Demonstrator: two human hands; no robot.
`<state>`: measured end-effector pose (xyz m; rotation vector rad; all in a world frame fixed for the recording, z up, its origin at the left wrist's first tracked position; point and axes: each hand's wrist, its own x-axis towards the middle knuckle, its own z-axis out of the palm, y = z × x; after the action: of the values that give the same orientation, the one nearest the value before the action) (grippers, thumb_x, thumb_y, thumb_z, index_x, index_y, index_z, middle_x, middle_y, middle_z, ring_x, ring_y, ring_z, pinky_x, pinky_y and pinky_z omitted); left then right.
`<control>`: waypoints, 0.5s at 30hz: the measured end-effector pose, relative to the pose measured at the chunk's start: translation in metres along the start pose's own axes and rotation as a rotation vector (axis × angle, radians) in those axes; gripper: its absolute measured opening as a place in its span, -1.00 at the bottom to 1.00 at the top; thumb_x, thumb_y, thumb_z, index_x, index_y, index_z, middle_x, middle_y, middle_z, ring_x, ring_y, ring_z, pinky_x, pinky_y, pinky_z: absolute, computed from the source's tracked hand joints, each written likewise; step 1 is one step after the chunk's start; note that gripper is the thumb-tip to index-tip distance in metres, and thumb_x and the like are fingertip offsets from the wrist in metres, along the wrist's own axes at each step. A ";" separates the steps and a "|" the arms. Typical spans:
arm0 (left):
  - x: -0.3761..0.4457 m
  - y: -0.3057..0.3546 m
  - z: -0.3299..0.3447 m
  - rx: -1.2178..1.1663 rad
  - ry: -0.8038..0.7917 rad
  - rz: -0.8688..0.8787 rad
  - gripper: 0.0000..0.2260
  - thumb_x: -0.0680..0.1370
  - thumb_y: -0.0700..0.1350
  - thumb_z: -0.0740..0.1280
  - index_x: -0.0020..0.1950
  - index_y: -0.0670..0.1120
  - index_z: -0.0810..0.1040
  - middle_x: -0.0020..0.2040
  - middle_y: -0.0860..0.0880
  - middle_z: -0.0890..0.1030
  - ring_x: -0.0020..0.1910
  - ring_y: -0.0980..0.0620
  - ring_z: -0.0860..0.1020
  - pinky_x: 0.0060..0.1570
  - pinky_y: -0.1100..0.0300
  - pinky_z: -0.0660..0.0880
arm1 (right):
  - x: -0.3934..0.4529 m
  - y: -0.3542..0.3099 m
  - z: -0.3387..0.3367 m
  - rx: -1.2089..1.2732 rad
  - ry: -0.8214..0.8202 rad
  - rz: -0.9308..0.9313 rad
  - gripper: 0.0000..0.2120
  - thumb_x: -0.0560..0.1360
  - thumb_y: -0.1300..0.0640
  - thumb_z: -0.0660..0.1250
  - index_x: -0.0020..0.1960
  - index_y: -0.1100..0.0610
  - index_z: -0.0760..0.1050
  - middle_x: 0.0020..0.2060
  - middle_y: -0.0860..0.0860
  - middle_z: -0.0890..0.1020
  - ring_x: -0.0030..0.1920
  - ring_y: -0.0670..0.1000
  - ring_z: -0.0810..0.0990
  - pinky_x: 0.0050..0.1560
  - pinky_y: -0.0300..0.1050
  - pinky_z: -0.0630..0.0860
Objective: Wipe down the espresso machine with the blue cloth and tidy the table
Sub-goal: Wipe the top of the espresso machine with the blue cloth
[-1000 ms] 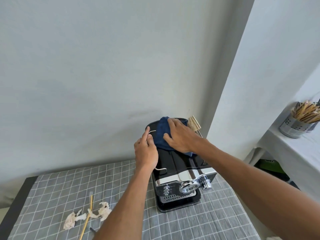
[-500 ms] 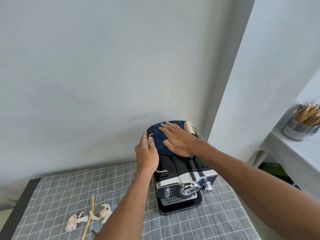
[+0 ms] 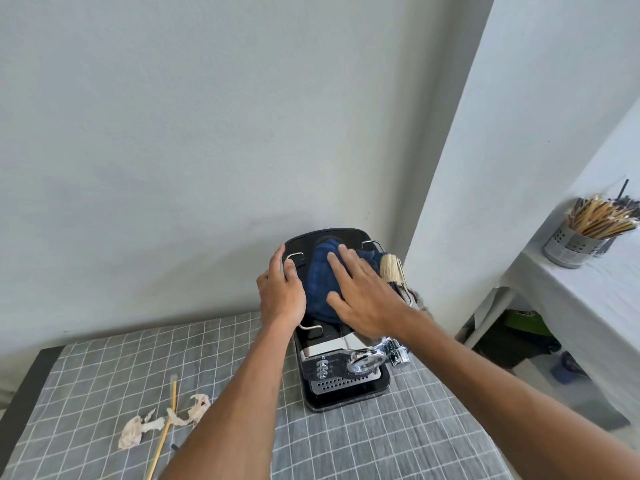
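A black and chrome espresso machine [image 3: 341,379] stands on the grey checked tablecloth [image 3: 381,438], close to the wall. The dark blue cloth [image 3: 320,278] lies bunched on the machine's top. My right hand [image 3: 367,296] presses flat on the cloth with straight, spread fingers. My left hand [image 3: 282,292] rests on the left edge of the machine's top, fingers extended beside the wire rail. A small straw brush [image 3: 391,268] sits at the top's right edge, just beyond my right hand.
Crumpled white paper scraps [image 3: 156,424] and a thin yellow stick [image 3: 164,434] lie on the cloth at the left. A white side table [image 3: 595,306] at the right carries a perforated metal holder [image 3: 571,245] full of sticks. The wall stands right behind the machine.
My right hand has slid the blue cloth back and forth on the machine's top, now nearer the middle. My left hand stays on the left edge.
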<state>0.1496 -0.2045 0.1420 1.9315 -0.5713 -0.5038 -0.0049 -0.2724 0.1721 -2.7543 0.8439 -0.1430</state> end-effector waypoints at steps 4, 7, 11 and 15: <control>-0.004 0.002 0.001 -0.018 0.000 -0.018 -0.57 0.75 0.12 0.03 0.63 0.30 0.14 0.45 -0.19 0.40 0.35 -0.15 0.47 0.31 -0.01 0.33 | -0.014 -0.001 0.003 -0.038 -0.057 -0.108 -0.29 0.59 -0.08 -0.10 0.66 0.21 -0.07 0.65 0.18 -0.14 0.65 0.12 -0.20 0.63 0.04 -0.15; -0.006 0.003 0.001 -0.028 0.001 -0.034 -0.54 0.75 0.12 0.02 0.65 0.30 0.06 0.44 -0.23 0.40 0.34 -0.17 0.47 0.30 -0.03 0.33 | 0.015 0.003 -0.001 -0.028 -0.059 -0.110 -0.34 0.62 -0.03 -0.07 0.66 0.22 -0.02 0.66 0.17 -0.09 0.65 0.11 -0.17 0.63 0.06 -0.15; -0.008 0.002 0.000 -0.033 -0.001 -0.049 -0.55 0.74 0.13 0.03 0.64 0.31 0.09 0.38 -0.23 0.42 0.19 -0.17 0.50 0.25 -0.01 0.37 | 0.073 0.014 -0.010 -0.005 -0.068 -0.037 -0.41 0.69 0.03 -0.01 0.67 0.18 0.00 0.66 0.15 -0.02 0.66 0.11 -0.09 0.63 0.04 -0.13; -0.008 0.004 0.001 -0.039 0.020 -0.038 -0.56 0.74 0.14 0.04 0.63 0.32 0.10 0.38 -0.20 0.40 0.05 -0.10 0.47 0.11 0.05 0.36 | 0.095 0.014 -0.010 -0.023 -0.074 0.012 -0.42 0.69 -0.02 -0.03 0.67 0.11 0.03 0.66 0.15 0.02 0.65 0.16 -0.07 0.63 0.11 -0.08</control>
<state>0.1421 -0.2024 0.1455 1.9114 -0.5092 -0.5158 0.0644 -0.3388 0.1802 -2.7567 0.8469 -0.0291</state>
